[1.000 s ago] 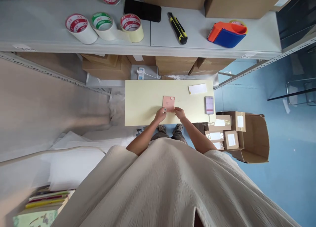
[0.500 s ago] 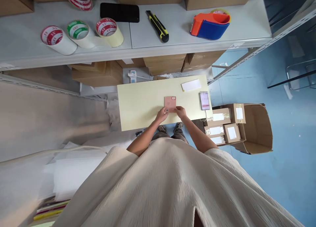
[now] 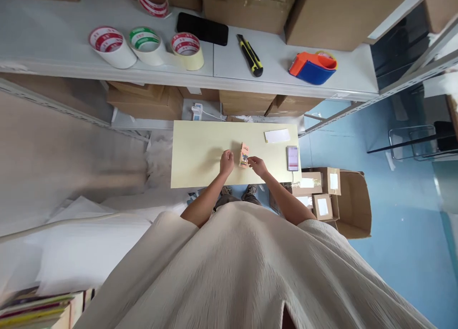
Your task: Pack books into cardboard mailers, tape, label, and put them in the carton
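Note:
A small, narrow pink box [image 3: 244, 155] with a dark picture on its face is at the middle of the pale yellow table [image 3: 200, 143]. My right hand [image 3: 257, 165] is at the box's right edge, its fingertips pinched against it. To the left of the box is my left hand [image 3: 226, 162], a short gap away, with its fingers curled closed. Whatever may be inside that hand is hidden. Farther right on the table lie a white card or flat packet [image 3: 277, 136] and a phone with a lit screen [image 3: 292, 158], a cable at its lower end.
The shelf [image 3: 143, 70] above the table's far side holds tape rolls [image 3: 146, 46], a black phone [image 3: 202, 28], a box cutter [image 3: 250, 56] and an orange-and-blue tape dispenser [image 3: 313, 68]. Labelled cartons [image 3: 323, 206] and an open carton [image 3: 354, 205] sit at right.
The pink item showed a wide plain face with both hands on it; now a narrower, pictured face shows. My left hand has moved off it to the left. The view has shifted.

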{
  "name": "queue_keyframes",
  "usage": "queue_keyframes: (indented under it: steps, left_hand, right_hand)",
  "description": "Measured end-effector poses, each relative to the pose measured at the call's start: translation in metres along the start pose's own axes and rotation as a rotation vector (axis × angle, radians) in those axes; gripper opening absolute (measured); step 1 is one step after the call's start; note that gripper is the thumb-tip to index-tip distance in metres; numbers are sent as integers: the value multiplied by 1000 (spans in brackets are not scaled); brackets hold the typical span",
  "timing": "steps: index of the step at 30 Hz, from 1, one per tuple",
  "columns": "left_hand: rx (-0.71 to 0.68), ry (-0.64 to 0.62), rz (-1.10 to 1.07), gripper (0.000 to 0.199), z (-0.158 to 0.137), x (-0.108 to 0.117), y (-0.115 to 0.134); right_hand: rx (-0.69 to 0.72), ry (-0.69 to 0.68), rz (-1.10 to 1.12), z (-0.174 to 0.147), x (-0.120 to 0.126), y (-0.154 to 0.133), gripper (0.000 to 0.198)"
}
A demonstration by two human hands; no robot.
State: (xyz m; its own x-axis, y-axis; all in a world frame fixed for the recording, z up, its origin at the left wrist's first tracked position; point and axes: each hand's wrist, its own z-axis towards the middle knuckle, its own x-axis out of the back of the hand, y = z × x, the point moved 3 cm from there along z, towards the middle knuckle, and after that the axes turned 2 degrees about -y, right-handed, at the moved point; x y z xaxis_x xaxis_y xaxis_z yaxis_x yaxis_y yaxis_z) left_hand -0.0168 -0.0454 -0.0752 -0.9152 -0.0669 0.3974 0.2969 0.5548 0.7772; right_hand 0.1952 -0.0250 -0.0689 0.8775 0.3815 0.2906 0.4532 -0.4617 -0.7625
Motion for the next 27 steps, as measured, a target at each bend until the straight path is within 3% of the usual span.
queue_keyframes:
  steps: [6, 10, 13, 16, 18, 22, 27]
  left_hand:
    - [7, 35, 74, 48, -3, 27, -15]
    - [-182, -116, 267, 53, -19, 24, -25]
    - [-352, -344, 434, 63, -37, 16, -37]
    - [-403, -427, 579, 83, -49, 15, -52]
    - [-408, -454, 703, 92, -51, 17, -59]
    - [-388, -436, 911, 98, -42, 31, -66]
    - [-292, -346, 976, 100, -18, 68, -70]
  right_hand:
    - [1, -30, -102, 12, -23, -5, 25]
    - [47, -75, -317, 7, -33, -5, 31]
    - [163, -181, -651, -9, -41, 1, 54]
    - [227, -297, -936, -25, -52, 12, 89]
    - [223, -328, -1066, -30, -60, 16, 100]
    - [218, -347, -1177, -19, -84, 5, 104]
    - [235, -375, -1151, 12, -126, -29, 101]
